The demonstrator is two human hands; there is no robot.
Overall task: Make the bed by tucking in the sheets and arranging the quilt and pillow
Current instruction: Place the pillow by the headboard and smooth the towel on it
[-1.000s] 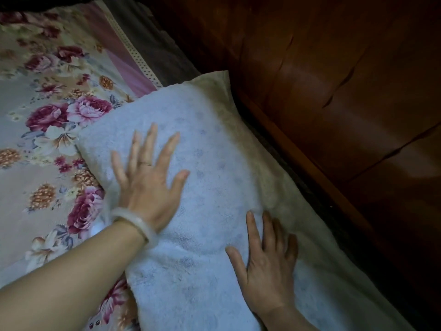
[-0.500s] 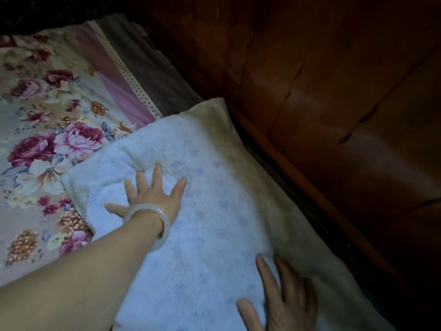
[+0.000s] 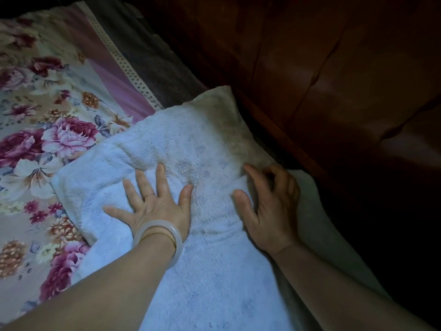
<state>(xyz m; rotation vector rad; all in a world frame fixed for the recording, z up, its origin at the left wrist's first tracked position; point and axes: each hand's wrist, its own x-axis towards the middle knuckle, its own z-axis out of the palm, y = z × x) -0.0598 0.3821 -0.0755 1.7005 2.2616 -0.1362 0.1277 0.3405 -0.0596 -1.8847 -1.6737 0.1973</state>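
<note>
Left hand [image 3: 157,206]: spread flat on towel [image 3: 202,283].
Right hand [image 3: 272,206]: fingers bent; grip unclear.
Risk: towel rucked by sideways push.

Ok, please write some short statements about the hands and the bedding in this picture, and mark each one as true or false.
1. The left hand lies flat, fingers spread, on the pale blue towel. True.
2. The left wrist is bare. False: it wears a pale bangle and a thin gold chain.
3. The pillow lies next to the dark wooden panel. True.
4. The sheet is plain white. False: it has large pink and red flowers.
5. The right hand is raised in the air. False: it rests on the pillow at the towel's right edge.
</note>
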